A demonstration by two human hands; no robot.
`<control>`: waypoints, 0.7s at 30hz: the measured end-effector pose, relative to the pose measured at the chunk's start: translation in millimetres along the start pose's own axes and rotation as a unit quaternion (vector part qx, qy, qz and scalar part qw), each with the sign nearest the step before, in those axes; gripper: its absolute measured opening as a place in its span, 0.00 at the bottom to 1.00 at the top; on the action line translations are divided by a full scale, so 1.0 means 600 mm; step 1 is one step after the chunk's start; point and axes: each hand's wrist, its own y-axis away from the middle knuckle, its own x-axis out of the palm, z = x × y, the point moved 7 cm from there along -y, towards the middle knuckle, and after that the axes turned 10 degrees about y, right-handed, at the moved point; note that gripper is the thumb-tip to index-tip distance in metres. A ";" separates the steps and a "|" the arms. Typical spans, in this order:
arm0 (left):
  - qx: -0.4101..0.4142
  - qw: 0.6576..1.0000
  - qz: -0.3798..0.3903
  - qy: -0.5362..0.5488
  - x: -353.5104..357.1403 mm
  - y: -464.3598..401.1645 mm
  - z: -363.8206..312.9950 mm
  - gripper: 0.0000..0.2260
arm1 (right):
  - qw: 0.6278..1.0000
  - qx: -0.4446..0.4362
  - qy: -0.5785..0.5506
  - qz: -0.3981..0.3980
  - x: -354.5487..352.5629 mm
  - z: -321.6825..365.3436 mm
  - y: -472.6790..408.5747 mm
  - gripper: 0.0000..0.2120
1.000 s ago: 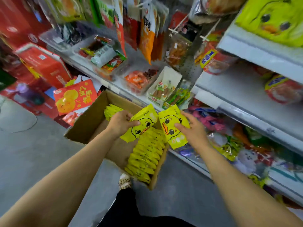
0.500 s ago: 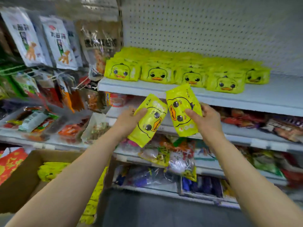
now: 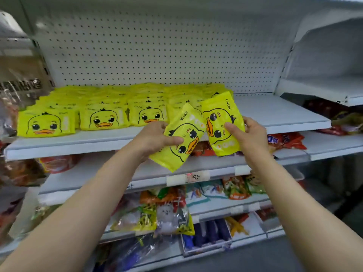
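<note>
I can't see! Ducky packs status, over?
Left hand grips tilted duck pack. Right hand grips second pack. Bare shelf beside stocked rows, nothing blocking.

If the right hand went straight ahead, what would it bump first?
Probably the rightmost stack of duck packs on the shelf, with the pack in the right hand touching first; depth is unclear.

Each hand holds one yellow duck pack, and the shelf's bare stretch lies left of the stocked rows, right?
No: the head view shows the bare stretch right of the stocked rows. The left hand and right hand do hold one duck pack each.
</note>
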 end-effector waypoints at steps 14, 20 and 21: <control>0.030 0.969 0.121 -0.216 0.188 -0.379 -0.136 0.23 | 0.994 -0.032 0.026 -0.100 -0.173 -0.052 -0.318 0.10; 0.036 0.955 0.117 -0.270 0.244 -0.503 -0.149 0.18 | 0.992 -0.045 0.029 -0.119 -0.213 -0.079 -0.386 0.07; 0.037 0.953 0.118 -0.276 0.250 -0.516 -0.147 0.17 | 0.992 -0.046 0.023 -0.116 -0.215 -0.083 -0.389 0.07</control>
